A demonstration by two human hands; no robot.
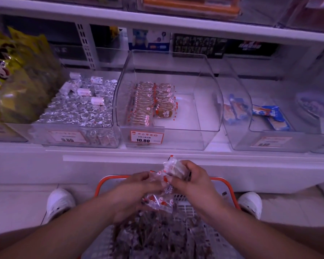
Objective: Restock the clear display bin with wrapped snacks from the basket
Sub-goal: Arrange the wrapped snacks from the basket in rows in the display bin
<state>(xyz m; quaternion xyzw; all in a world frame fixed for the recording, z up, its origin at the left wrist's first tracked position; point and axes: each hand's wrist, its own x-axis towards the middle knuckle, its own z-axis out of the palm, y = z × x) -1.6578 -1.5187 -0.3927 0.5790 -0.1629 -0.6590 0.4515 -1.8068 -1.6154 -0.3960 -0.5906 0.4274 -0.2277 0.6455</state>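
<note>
Gathering step, by the look of it: both hands low over the basket (pixel 220 181), collecting wrapped snacks before lifting them to the shelf. Left hand (pixel 138 186) curled around a loose bunch of snacks (pixel 158 200), fingers bent, holding from the left side. Right hand (pixel 190 176) gripping a small stack of the same snacks (pixel 171 166), raised a little higher, thumb and fingers closed on it. Hands touching or almost touching at the middle, probably squaring the packets into one bundle. More snacks heaped in the basket (pixel 157 238) below the wrists, the basket standing on the floor between two white shoes (pixel 59 202).

Clear display bin (pixel 208 101) on the shelf straight ahead, well above the hands. Only partly filled: two neat rows of snacks (pixel 151 101) standing along its left side, the right half bare. Price tag (pixel 146 137) on the front edge.

Next move, as a judgement: lifting the bundle up and forward over the front lip of the bin, then setting it beside the present rows, same direction, edges aligned. Careful grip needed, because slippery wrappers can slide out and fall. Foil candies (pixel 79 103) in the neighbouring bin at left, not part of the job.
</note>
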